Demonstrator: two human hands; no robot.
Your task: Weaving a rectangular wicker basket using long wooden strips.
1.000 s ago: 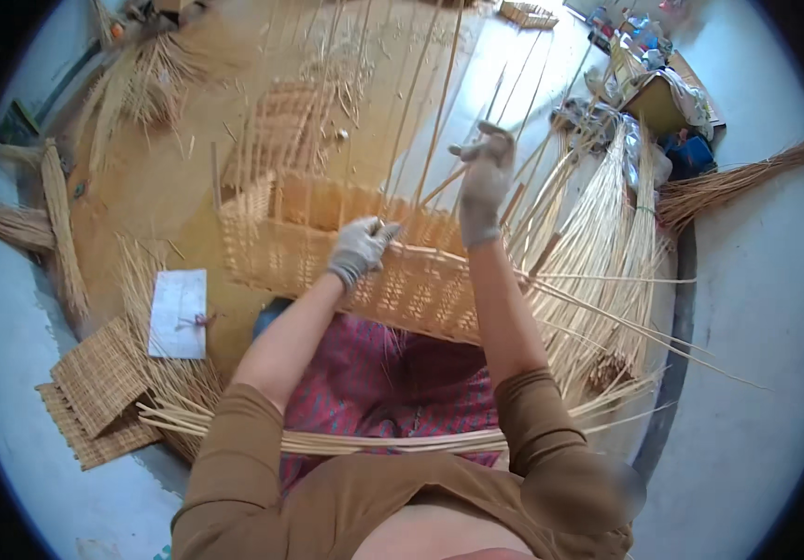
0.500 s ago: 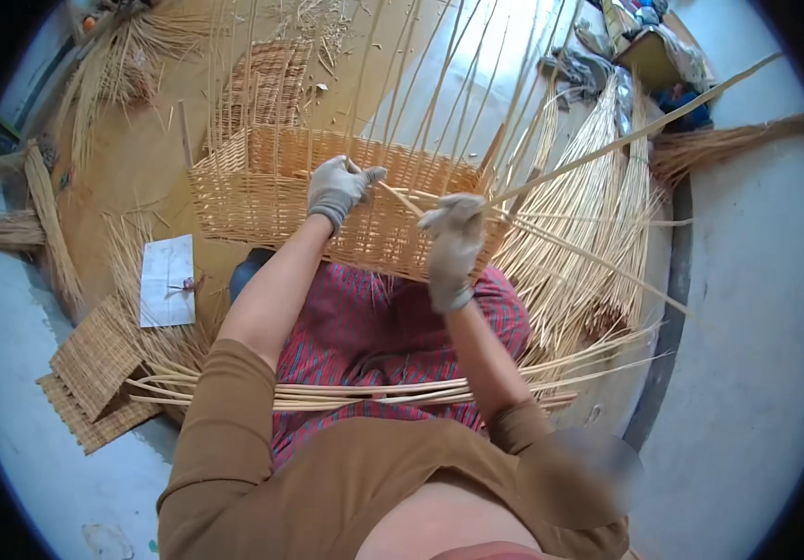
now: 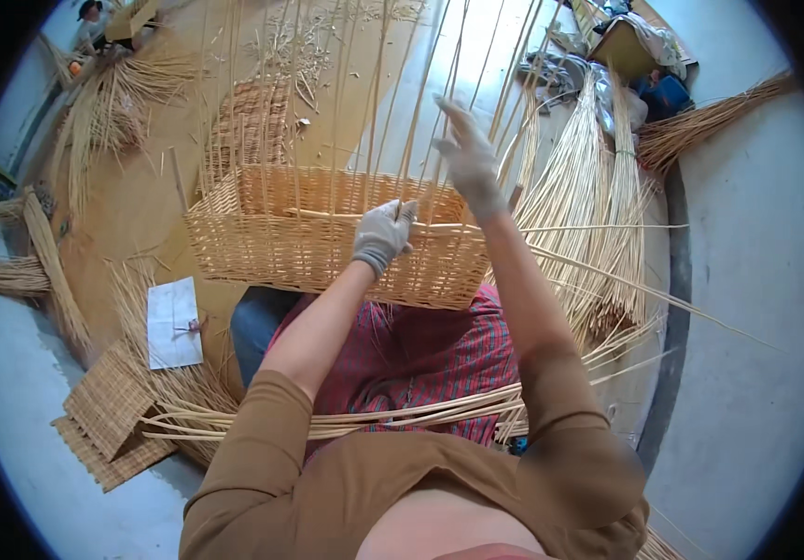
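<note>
Head view. The left hand [image 3: 381, 235], in a pale grey work glove, is curled shut around a thin cane strand [image 3: 346, 216] that lies along the near rim of the half-woven basket [image 3: 327, 247]; thumb and fingers pinch the strand where it meets the rim. The right hand [image 3: 469, 161], gloved alike, is raised above the basket's right end with fingers spread and loosely extended, brushing the upright stakes [image 3: 376, 89]; whether it grips one of them cannot be told. The basket is rectangular, of tight horizontal weave in honey-coloured cane, and rests against the person's lap on a red checked cloth [image 3: 420, 350]. Its long, smooth, unwoven stakes rise from the rim and fan toward the upper edge of the view. A sheaf of loose canes [image 3: 346, 422] lies across the lap, nearer the person than the basket. Bundles of pale straw-like cane [image 3: 598, 215] lie on the floor [image 3: 747, 373] to the right of the basket. At the left, on the floor, a white rectangular sheet of paper [image 3: 174, 322] lies just beyond two flat square woven mats [image 3: 108, 411], ribbed in texture. A second, smaller woven piece [image 3: 248, 121] stands on the floor beyond the basket's far rim.
</note>
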